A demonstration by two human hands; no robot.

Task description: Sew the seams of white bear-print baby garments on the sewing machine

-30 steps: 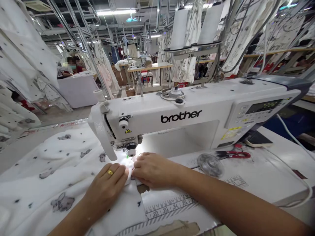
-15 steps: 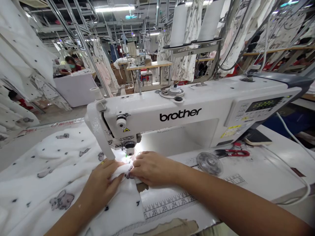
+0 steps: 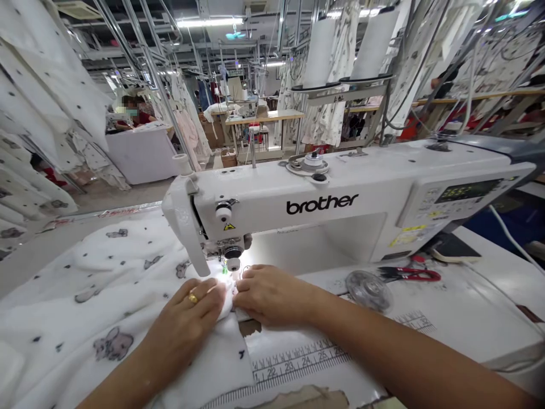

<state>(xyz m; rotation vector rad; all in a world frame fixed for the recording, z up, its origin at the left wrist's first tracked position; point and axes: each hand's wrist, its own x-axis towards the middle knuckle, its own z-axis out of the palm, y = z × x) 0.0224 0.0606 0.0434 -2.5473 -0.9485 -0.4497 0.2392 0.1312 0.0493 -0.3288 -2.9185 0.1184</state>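
Note:
White fabric printed with small grey animals [image 3: 97,295] lies spread over the left of the sewing table and runs under the needle of a white Brother sewing machine [image 3: 323,210]. My left hand [image 3: 187,318], with a gold ring, rests fingers together on the fabric just left of the presser foot [image 3: 232,267]. My right hand [image 3: 268,295] lies beside it on the right, fingers curled and pinching the fabric edge. The two hands' fingertips almost touch right in front of the needle.
Red-handled scissors [image 3: 411,275] and a clear round disc [image 3: 368,289] lie on the table right of my hands. A printed ruler strip [image 3: 298,360] runs along the table front. Thread cones stand behind the machine. A person sits at a far table [image 3: 136,153].
My left hand first slid forward and tilted over the fabric, then drew back flat with the ring showing again. The view shifted slightly; my right hand stayed in place.

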